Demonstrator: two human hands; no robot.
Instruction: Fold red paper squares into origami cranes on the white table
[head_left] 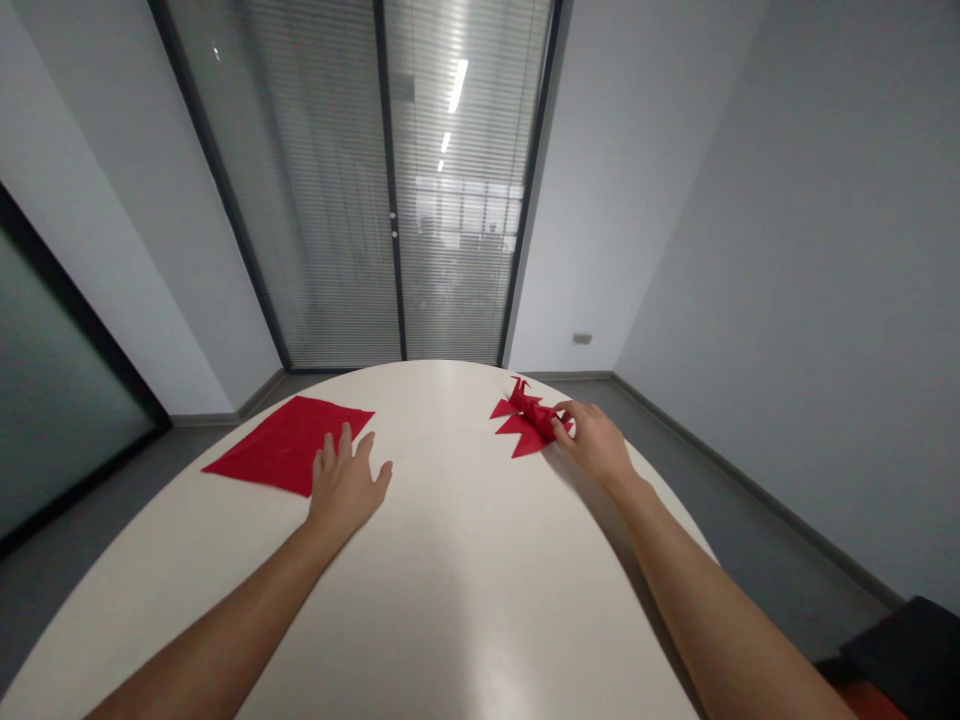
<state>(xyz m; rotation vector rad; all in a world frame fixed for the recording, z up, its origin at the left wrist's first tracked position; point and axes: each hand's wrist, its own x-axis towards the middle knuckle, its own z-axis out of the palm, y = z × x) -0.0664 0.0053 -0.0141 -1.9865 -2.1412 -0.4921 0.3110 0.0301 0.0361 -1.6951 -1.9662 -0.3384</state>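
Observation:
At the far right of the white table (442, 560) sits a red origami figure (529, 412) with pointed, jagged edges and small folded spikes at its far end. My right hand (594, 440) pinches its near right end between thumb and fingers. On the left lies a flat red sheet of paper (270, 445), turned with a corner toward me. My left hand (349, 475) is over the sheet's right corner, palm down with fingers spread. Whether its fingertips touch the paper I cannot tell.
The table has a rounded far edge. Behind it stand glass panels with blinds (330, 250) in dark frames. Grey walls (810, 300) rise on both sides, with a socket plate (582, 339) low down. A dark chair-like object (907, 650) is at the lower right.

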